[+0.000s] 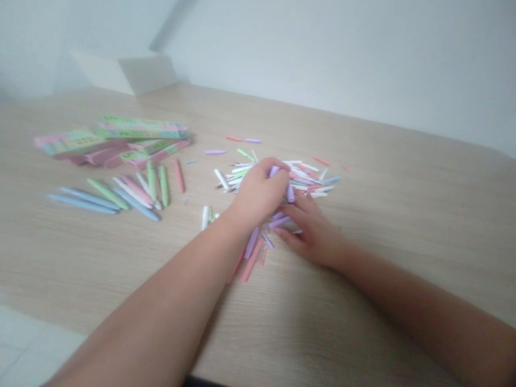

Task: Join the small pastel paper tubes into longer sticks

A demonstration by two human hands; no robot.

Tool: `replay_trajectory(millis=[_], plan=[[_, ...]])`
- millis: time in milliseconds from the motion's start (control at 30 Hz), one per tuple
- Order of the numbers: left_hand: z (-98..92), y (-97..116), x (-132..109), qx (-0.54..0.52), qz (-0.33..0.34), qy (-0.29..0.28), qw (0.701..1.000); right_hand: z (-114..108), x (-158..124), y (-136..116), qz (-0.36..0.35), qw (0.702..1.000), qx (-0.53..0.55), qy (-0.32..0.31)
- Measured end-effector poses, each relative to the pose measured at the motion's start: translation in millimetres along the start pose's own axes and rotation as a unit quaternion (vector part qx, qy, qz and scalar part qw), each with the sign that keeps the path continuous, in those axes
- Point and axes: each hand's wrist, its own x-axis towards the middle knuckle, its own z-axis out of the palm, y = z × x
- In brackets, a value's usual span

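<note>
Above a loose heap of pen parts (308,174), my left hand (262,191) is closed round purple pen parts (291,192) that stick out past the fingers. Just right of and below it, my right hand (312,231) has its fingers apart, low at the near edge of the heap. More purple pen parts (279,221) lie by its fingertips; whether it touches them is unclear. A purple tube (251,243) and a red tube (252,263) rest below my left wrist. The left forearm hides some of the pieces, and the picture is blurred.
Patterned pink and green boxes (141,129) are stacked at the left. In front of them lie whole-looking pens in blue (83,203), green (163,185) and red (179,176). A white box-like object (147,72) stands at the back left, near the wall (342,59).
</note>
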Motion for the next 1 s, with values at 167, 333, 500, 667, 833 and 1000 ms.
replay_trajectory(millis=[167, 333, 500, 667, 833, 1000], plan=[[-0.7, 4, 0, 0.011, -0.006, 0.007, 1.000, -6, -10, -19, -0.133, 0.990, 0.014, -0.053], [1.8, 1, 1, 0.017, 0.005, -0.005, 1.000, -11, -4, -31, -0.172, 0.979, -0.014, -0.104], [3.5, -2, 2, 0.012, 0.024, -0.008, 1.000, -13, -1, -33, -0.174, 0.975, -0.044, -0.130], [5.0, -2, 2, 0.020, 0.022, -0.006, 1.000, -12, 2, -34, -0.182, 0.972, -0.057, -0.141], [5.2, -3, 2, 0.022, 0.024, -0.006, 0.999, -9, 7, -38, -0.218, 0.962, -0.088, -0.139], [4.0, 0, 0, 0.026, 0.020, -0.020, 0.999, -9, 8, -41, -0.269, 0.948, -0.123, -0.113]])
